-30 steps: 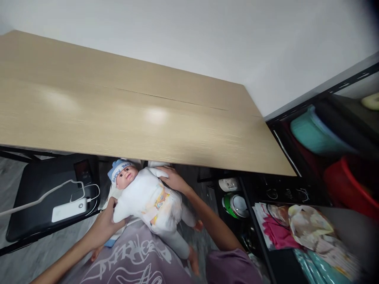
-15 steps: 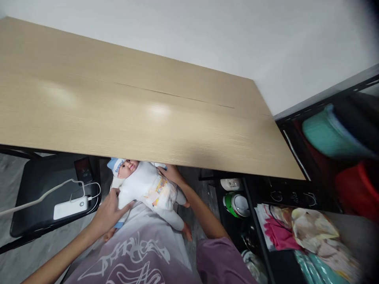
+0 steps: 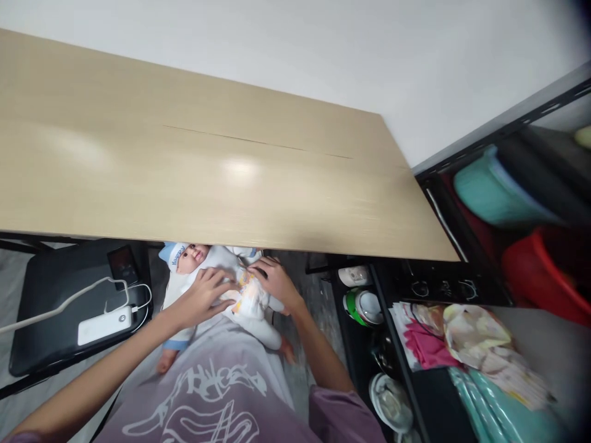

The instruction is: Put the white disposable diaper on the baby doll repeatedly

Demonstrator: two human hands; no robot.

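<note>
One purple shirt [image 3: 217, 384] fills the bottom of the frame, and against it, lower middle, a doll [image 3: 220, 258] lies face up. Its cap [image 3: 172, 255] and printed diaper [image 3: 250, 298] are already on, but whether the diaper's fastening is finished or left to do does not show, with the left hand [image 3: 205, 296] loosely spread and the right hand [image 3: 273, 280] curled at its waist, any grip impossible to tell. Beyond them, a table [image 3: 221, 203] spans mid-frame.
</note>
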